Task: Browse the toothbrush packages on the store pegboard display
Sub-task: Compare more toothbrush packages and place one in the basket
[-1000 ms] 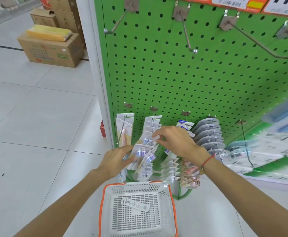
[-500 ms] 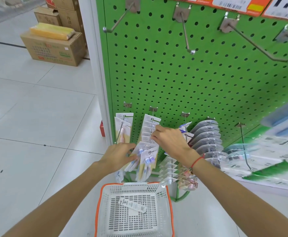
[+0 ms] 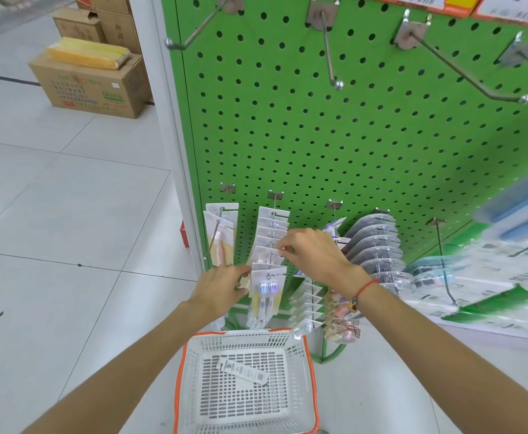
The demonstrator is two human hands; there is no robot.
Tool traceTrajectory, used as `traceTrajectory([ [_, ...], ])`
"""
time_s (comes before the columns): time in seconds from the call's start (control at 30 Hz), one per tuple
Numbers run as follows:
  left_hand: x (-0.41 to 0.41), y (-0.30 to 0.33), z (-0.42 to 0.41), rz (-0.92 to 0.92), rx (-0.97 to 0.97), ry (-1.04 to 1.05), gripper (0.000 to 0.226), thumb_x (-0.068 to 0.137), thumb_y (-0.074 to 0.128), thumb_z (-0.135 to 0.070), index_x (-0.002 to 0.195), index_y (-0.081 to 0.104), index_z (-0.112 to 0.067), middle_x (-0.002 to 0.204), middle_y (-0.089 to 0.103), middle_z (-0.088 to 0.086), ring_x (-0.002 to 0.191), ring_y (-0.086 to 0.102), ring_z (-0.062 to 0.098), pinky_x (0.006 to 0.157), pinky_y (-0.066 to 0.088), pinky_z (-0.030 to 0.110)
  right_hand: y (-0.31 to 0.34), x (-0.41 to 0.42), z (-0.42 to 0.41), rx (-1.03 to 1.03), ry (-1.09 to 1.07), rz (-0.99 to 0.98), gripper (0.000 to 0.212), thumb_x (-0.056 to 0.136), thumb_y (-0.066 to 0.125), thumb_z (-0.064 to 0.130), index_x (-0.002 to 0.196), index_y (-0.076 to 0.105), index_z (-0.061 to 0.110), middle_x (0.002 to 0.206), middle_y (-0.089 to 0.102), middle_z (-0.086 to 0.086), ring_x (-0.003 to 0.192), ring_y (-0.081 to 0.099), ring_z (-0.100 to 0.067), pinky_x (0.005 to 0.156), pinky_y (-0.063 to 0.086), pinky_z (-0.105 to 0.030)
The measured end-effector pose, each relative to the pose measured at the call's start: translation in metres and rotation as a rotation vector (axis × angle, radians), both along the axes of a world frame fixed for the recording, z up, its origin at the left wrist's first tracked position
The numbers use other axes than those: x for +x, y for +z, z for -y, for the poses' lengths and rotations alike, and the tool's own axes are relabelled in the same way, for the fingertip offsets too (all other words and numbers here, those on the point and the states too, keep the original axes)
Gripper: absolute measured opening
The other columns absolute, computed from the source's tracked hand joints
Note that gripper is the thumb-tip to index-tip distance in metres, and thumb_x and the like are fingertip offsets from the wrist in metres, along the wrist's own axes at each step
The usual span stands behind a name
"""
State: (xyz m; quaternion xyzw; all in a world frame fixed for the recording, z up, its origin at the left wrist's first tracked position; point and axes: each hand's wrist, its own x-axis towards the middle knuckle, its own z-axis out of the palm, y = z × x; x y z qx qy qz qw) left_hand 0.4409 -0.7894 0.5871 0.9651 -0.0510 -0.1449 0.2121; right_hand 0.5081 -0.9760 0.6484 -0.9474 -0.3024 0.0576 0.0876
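Toothbrush packages [image 3: 270, 242]: right hand [image 3: 314, 256] has moved up the hook.

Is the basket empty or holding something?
Not empty: one flat white package lies on the basket floor; nothing else shows inside.

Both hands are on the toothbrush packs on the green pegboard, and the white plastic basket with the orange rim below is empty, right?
Not empty: the head view shows one flat white package lying in the white plastic basket with the orange rim. Both the left hand and right hand are on the toothbrush packs on the green pegboard.
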Motion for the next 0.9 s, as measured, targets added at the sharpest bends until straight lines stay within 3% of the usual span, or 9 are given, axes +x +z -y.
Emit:
traceTrajectory([
  [0.07, -0.006, 0.014, 0.002, 0.014, 0.034, 0.037, 0.035, 0.097, 0.051, -0.016, 0.130, 0.056, -0.024, 0.126, 0.064, -0.001, 0.108, 0.063, 0.020, 0.085, 0.048, 0.031, 0.002, -0.003, 0.003, 0.042, -0.034, 0.023, 0.025, 0.099, 0.053, 0.025, 0.119, 0.067, 0.018, 0.110, 0.068, 0.001, 0.089, 0.066, -0.019, 0.070, 0.047, -0.027],
  [0.2, -0.008, 0.057, 0.009, 0.194, 0.051, 0.102, 0.031, 0.099, 0.044, -0.013, 0.119, 0.063, -0.027, 0.116, 0.069, -0.006, 0.099, 0.066, 0.019, 0.081, 0.047, 0.031, 0.008, -0.009, 0.010, 0.121, -0.090, 0.052, 0.018, 0.097, 0.057, 0.028, 0.104, 0.070, 0.018, 0.093, 0.068, 0.003, 0.074, 0.055, -0.011, 0.068, 0.050, -0.029],
  [0.33, 0.015, 0.083, 0.016, 0.382, 0.091, 0.054, 0.027, 0.101, 0.046, -0.019, 0.123, 0.061, -0.025, 0.123, 0.064, -0.006, 0.101, 0.065, 0.019, 0.079, 0.047, 0.031, 0.004, -0.018, 0.008, 0.073, -0.091, -0.048, 0.023, 0.094, 0.060, 0.039, 0.100, 0.075, 0.021, 0.090, 0.071, 0.004, 0.072, 0.055, -0.012, 0.065, 0.041, -0.025],
  [0.43, 0.033, 0.081, 0.015, 0.295, 0.217, -0.118, 0.031, 0.100, 0.050, -0.028, 0.131, 0.056, -0.026, 0.131, 0.060, -0.005, 0.109, 0.062, 0.022, 0.087, 0.047, 0.035, -0.001, -0.023, 0.003, 0.040, -0.064, -0.063, 0.024, 0.096, 0.057, 0.037, 0.103, 0.075, 0.022, 0.096, 0.072, 0.004, 0.083, 0.062, -0.016, 0.065, 0.037, -0.024],
  [0.57, 0.045, 0.072, 0.013, 0.231, 0.327, -0.280, 0.030, 0.099, 0.052, -0.033, 0.126, 0.059, -0.024, 0.120, 0.066, -0.004, 0.107, 0.062, 0.018, 0.082, 0.045, 0.030, -0.007, -0.022, 0.001, -0.015, -0.070, 0.007, 0.027, 0.100, 0.051, 0.031, 0.095, 0.074, 0.018, 0.096, 0.072, 0.002, 0.086, 0.064, -0.021, 0.066, 0.043, -0.028],
  [0.7, 0.050, 0.073, 0.012, 0.275, 0.310, -0.313, 0.023, 0.100, 0.049, -0.032, 0.112, 0.067, -0.023, 0.104, 0.070, -0.008, 0.086, 0.062, 0.015, 0.067, 0.034, 0.022, -0.011, -0.020, 0.000, -0.049, -0.116, 0.048, 0.032, 0.100, 0.047, 0.026, 0.077, 0.062, 0.011, 0.084, 0.064, -0.001, 0.078, 0.060, -0.027, 0.065, 0.047, -0.033],
  [0.8, 0.052, 0.072, 0.012, 0.290, 0.357, -0.323, 0.025, 0.101, 0.046, -0.031, 0.095, 0.068, -0.022, 0.092, 0.070, -0.006, 0.073, 0.051, 0.015, 0.062, 0.032, 0.024, -0.009, -0.020, -0.002, -0.054, -0.119, 0.078, 0.030, 0.101, 0.045, 0.025, 0.084, 0.065, 0.012, 0.087, 0.062, -0.001, 0.079, 0.061, -0.026, 0.067, 0.049, -0.035],
  [0.9, 0.050, 0.069, 0.010, 0.336, 0.372, -0.275, 0.028, 0.102, 0.042, -0.031, 0.089, 0.065, -0.022, 0.086, 0.068, -0.005, 0.077, 0.059, 0.019, 0.058, 0.029, 0.026, -0.010, -0.021, -0.001, -0.060, -0.095, 0.106, 0.033, 0.102, 0.043, 0.028, 0.088, 0.067, 0.012, 0.089, 0.062, -0.001, 0.077, 0.061, -0.025, 0.061, 0.044, -0.031],
])
